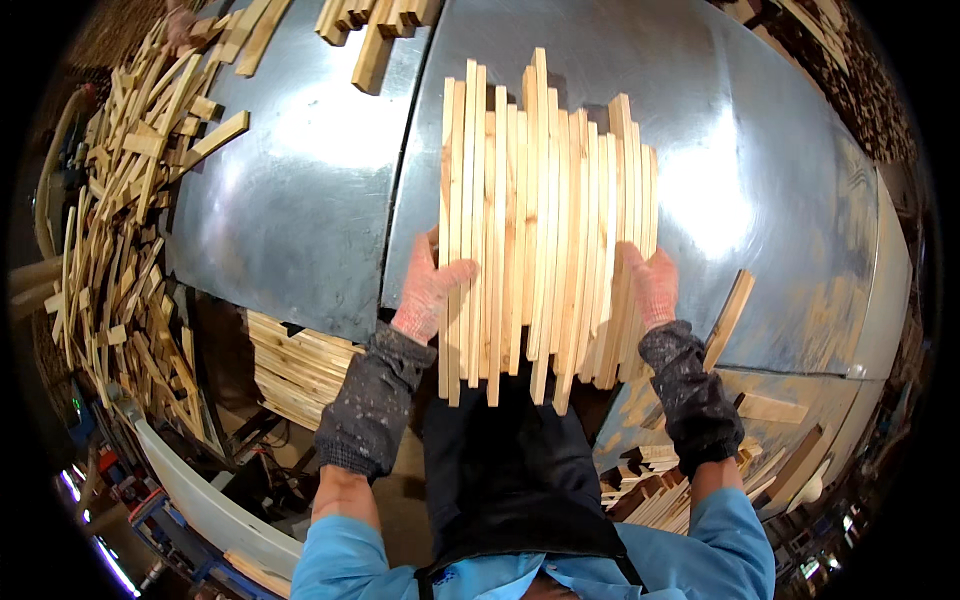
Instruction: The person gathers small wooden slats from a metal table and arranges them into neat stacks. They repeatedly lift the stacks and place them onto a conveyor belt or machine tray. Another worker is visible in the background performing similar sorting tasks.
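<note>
A row of light wooden strips (545, 230), uneven in length and standing side by side, lies across the front edge of the metal table in front of me. Against its left side presses my left hand (430, 290), in a pinkish work glove, with the thumb over the near strips. My right hand (652, 285), gloved alike, grips the row's right side. Between them the hands squeeze the strips together as one bundle. Most of the fingers are hidden behind the outer strips. The lower ends of the strips overhang the edge, above my dark apron.
The shiny metal table (300, 150) has a seam left of the bundle. Heaped scrap strips (130, 230) lie along the left, where another person's hand (180, 28) shows. Blocks (375, 40) sit at the back. A loose strip (729, 318) lies right; stacked strips (295, 365) stand below left.
</note>
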Available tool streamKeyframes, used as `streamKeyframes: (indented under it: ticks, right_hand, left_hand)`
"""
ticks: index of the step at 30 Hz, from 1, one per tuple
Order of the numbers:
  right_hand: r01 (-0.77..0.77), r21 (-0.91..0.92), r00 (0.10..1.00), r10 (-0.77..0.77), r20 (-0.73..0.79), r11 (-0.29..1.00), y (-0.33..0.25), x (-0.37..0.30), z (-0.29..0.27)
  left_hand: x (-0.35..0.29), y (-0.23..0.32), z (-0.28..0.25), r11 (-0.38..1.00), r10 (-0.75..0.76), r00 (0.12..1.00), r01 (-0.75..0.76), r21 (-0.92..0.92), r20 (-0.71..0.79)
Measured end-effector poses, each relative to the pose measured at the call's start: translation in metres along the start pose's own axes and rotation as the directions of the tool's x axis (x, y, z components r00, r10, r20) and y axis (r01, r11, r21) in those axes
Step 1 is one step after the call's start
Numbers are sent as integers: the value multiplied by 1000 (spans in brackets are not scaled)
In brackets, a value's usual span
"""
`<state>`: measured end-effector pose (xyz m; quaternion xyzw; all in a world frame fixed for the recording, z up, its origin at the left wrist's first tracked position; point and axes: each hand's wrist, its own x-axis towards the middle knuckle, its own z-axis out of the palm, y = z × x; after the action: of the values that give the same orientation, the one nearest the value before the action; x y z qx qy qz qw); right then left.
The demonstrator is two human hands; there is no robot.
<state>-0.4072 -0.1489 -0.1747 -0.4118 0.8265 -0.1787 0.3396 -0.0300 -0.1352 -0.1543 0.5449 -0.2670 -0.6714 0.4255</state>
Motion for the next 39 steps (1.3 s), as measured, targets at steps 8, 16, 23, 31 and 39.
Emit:
streamKeyframes:
  ticks: [8, 16, 23, 31, 39]
  right_hand:
    - [156, 272, 984, -175, 46, 950, -24, -83, -10]
    - [249, 462, 874, -403, 273, 851, -83, -165, -10]
    - [348, 591, 671, -634, 384, 727, -121, -343, -28]
    - [640, 502, 272, -782, 561, 582, -148, -468, -35]
    - [894, 333, -12, -727, 687, 300, -211, -478, 6]
  left_hand:
    - [-118, 27, -18, 993, 99, 982, -87, 78, -161]
    - [-275, 29, -49, 923, 366, 872, -385, 5, -325]
    - [-470, -5, -63, 868, 405, 752, -495, -40, -520]
    - [-681, -46, -33, 787, 364, 479, -617, -11, -799]
    - [-744, -34, 22, 706, 177, 337, -698, -120, -925]
